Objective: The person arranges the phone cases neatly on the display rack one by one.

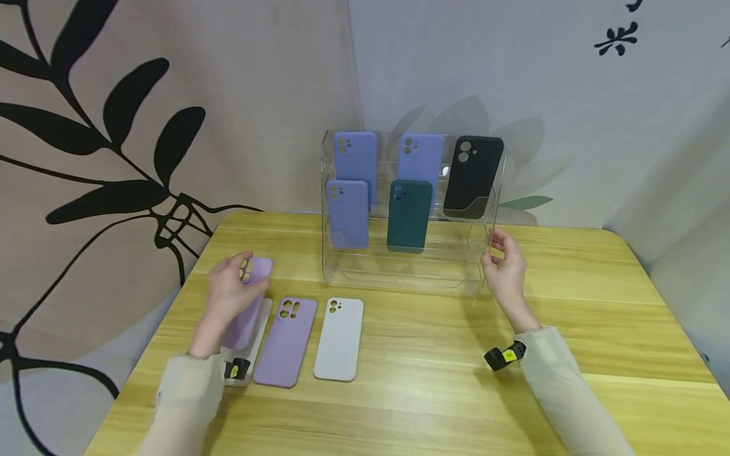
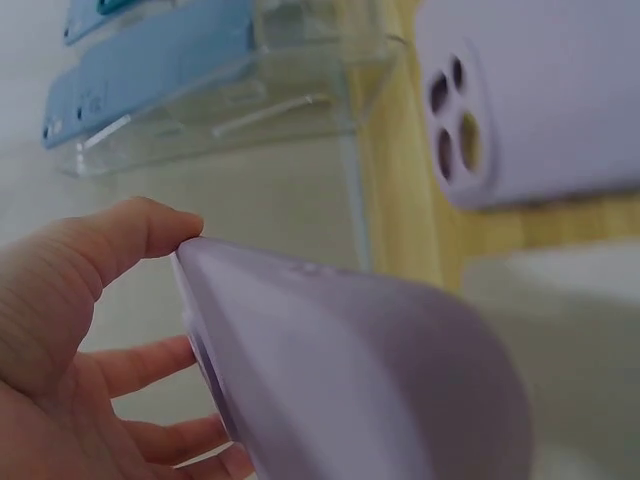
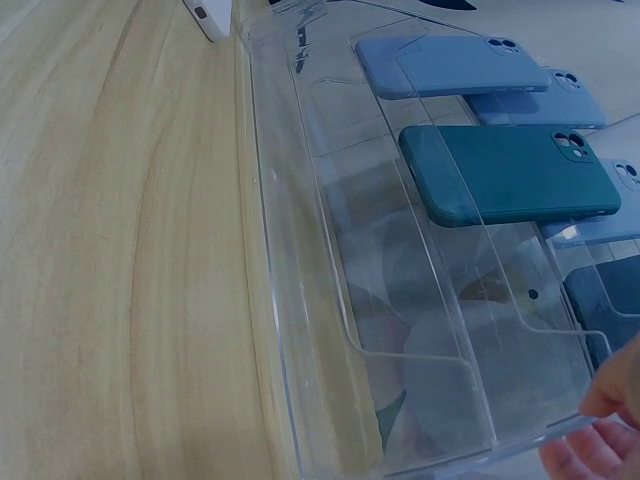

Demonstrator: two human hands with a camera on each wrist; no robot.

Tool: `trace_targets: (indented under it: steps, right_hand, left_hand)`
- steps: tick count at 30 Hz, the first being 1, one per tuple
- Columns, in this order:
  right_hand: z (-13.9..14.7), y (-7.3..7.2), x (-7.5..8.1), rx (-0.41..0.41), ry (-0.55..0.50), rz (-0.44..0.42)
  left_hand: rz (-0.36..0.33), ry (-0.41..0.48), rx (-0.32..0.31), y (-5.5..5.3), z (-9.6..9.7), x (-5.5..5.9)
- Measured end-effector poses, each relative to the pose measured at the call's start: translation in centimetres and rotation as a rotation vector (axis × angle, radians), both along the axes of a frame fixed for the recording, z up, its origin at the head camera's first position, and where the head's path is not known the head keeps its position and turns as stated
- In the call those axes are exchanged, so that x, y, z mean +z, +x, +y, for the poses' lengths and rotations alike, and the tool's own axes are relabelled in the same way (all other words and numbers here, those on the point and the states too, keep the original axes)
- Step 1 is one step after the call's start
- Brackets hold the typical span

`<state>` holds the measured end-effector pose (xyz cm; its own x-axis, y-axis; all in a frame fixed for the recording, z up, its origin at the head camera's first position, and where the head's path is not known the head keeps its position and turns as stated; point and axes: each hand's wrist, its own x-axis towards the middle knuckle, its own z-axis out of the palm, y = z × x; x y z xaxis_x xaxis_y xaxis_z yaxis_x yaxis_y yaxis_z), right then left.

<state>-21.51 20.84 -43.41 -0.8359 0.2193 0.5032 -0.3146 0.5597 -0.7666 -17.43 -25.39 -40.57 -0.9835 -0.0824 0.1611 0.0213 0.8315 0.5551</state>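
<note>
My left hand (image 1: 230,288) pinches a purple phone case (image 1: 261,269) by its edges, thumb on one side and fingers on the other. The case is tilted above a pale case (image 1: 264,316) that it partly hides. Beside that lie another purple phone case (image 1: 287,345) and a white phone case (image 1: 339,339), flat with camera holes away from me. My right hand (image 1: 506,263) grips the right side edge of a clear tiered display rack (image 1: 399,278) between thumb and fingers. In the right wrist view, the fingertips (image 3: 610,390) are at that edge.
Upper tier of the rack: two lavender-blue cases (image 1: 356,155) (image 1: 422,152) and a black case (image 1: 474,171). Tier below: a lavender-blue case (image 1: 348,215) and a dark green case (image 1: 409,215). The rack stands on a wooden table (image 1: 422,392) before a patterned curtain (image 1: 274,95).
</note>
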Motion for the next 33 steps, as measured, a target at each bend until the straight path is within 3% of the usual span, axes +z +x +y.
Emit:
trace_targets:
  steps: [11, 20, 33]
  right_hand:
    - [0.0, 0.0, 0.0, -0.014, 0.029, -0.012]
    - [0.0, -0.2, -0.2, -0.002, -0.006, -0.001]
    - [0.0, -0.2, -0.2, 0.001, -0.016, 0.013]
  left_hand:
    - [0.05, 0.099, -0.029, -0.6, 3.7, 1.3]
    - [0.148, 0.144, -0.056, -0.7, 6.6, 2.5]
    - [0.292, 0.237, -0.155, -1.5, 11.3, 4.0]
